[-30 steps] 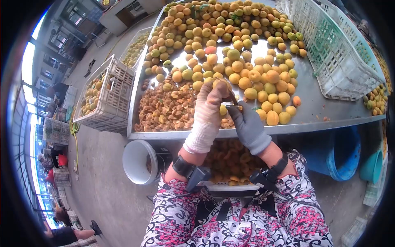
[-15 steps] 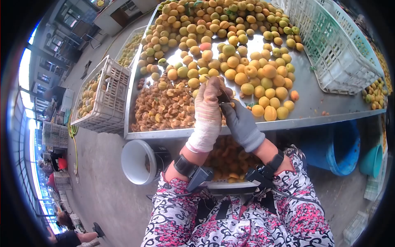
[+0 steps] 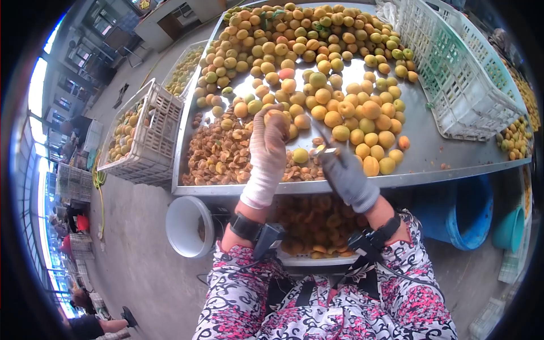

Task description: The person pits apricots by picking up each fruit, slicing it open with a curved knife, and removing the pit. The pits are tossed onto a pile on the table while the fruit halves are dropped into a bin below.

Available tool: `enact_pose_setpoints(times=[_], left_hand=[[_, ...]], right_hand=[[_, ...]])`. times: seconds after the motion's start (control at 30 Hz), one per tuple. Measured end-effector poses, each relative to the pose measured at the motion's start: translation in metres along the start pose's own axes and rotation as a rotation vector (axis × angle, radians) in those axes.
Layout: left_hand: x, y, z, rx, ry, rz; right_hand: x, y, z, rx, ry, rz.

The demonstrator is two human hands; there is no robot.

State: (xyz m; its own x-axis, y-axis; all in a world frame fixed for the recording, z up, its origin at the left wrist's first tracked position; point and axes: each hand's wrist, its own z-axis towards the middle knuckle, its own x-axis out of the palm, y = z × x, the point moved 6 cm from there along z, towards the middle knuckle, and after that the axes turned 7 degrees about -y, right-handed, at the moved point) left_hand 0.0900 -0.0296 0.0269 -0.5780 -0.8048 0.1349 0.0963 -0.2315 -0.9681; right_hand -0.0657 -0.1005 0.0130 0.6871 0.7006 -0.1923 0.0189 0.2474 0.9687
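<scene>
My left hand (image 3: 268, 141), in a white glove with stained fingers, is closed around an apricot (image 3: 276, 117) above the metal table (image 3: 422, 122). To its right is my right hand (image 3: 348, 177) in a grey glove, its fingers wrapped around a small knife (image 3: 322, 135) whose blade points up and away. The two hands are apart. Brown apricot pits (image 3: 218, 150) lie heaped beside my left hand. Loose yellow-orange apricots (image 3: 368, 110) spread over the table beyond both hands. Below the table edge, under my wrists, a container holds split apricots (image 3: 317, 226).
A white and green crate (image 3: 453, 73) stands on the table's right side. At the left, a white crate of apricots (image 3: 136, 136) rests by the table. A white bucket (image 3: 190, 226) stands on the floor, and a blue tub (image 3: 453, 218) sits below the table at right.
My hands, together before, have separated: the left moved left and now has an apricot in it, the right moved slightly right and down with the knife.
</scene>
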Motion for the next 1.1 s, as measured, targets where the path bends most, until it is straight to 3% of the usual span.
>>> enact_pose_setpoints(times=[0.1,0.13,0.2,0.3,0.4,0.47,0.53,0.63,0.7,0.73,0.8,0.87,0.93,0.97,1.03,1.07,1.1], left_hand=[[0.029,-0.035,-0.033,0.322,0.214,0.364],[0.037,-0.03,-0.038,0.293,0.284,0.407],[0.047,-0.032,-0.046,0.411,0.34,0.555],[0.051,-0.039,-0.046,0.283,0.424,0.607],[0.049,-0.036,-0.046,0.414,0.407,0.734],[0.048,-0.034,-0.046,0.389,0.395,0.736],[0.05,-0.029,-0.047,0.366,0.386,0.741],[0.045,-0.004,-0.039,0.313,0.273,0.562],[0.032,0.037,-0.025,-0.361,0.073,-0.068],[0.033,0.034,-0.025,-0.357,0.068,-0.069],[0.043,0.029,-0.028,-0.507,0.093,-0.455],[0.035,0.032,-0.024,-0.499,0.127,-0.464],[0.035,0.032,-0.027,-0.664,0.217,-0.743],[0.033,0.035,-0.026,-0.662,0.352,-0.78],[0.023,0.032,-0.026,-0.667,0.291,-0.745],[0.018,0.032,-0.026,-0.674,0.236,-0.717],[0.015,0.031,-0.025,-0.653,0.253,-0.696]], right_hand=[[-0.023,-0.005,0.01,0.367,0.043,0.453],[-0.023,-0.005,0.02,0.283,-0.029,0.386],[-0.02,0.004,0.014,0.374,-0.044,0.486],[-0.013,0.0,0.011,0.371,0.045,0.553],[-0.013,0.007,0.009,0.426,0.116,0.624],[-0.008,0.004,0.006,0.495,0.148,0.644],[-0.001,-0.002,0.004,0.501,0.033,0.83],[0.001,-0.001,0.0,0.476,-0.102,0.828],[0.01,-0.001,-0.002,0.497,-0.097,0.848],[0.014,-0.004,-0.002,0.517,-0.088,0.865],[0.01,-0.01,0.003,0.499,0.027,0.939],[0.002,-0.008,0.005,0.541,0.045,0.959],[-0.005,-0.006,0.005,0.545,0.042,0.89],[-0.005,-0.011,0.005,0.597,0.092,0.761],[-0.008,-0.009,-0.001,0.683,0.197,0.482],[-0.004,-0.009,-0.002,0.686,0.201,0.482],[0.001,-0.007,-0.003,0.589,0.262,0.339]])
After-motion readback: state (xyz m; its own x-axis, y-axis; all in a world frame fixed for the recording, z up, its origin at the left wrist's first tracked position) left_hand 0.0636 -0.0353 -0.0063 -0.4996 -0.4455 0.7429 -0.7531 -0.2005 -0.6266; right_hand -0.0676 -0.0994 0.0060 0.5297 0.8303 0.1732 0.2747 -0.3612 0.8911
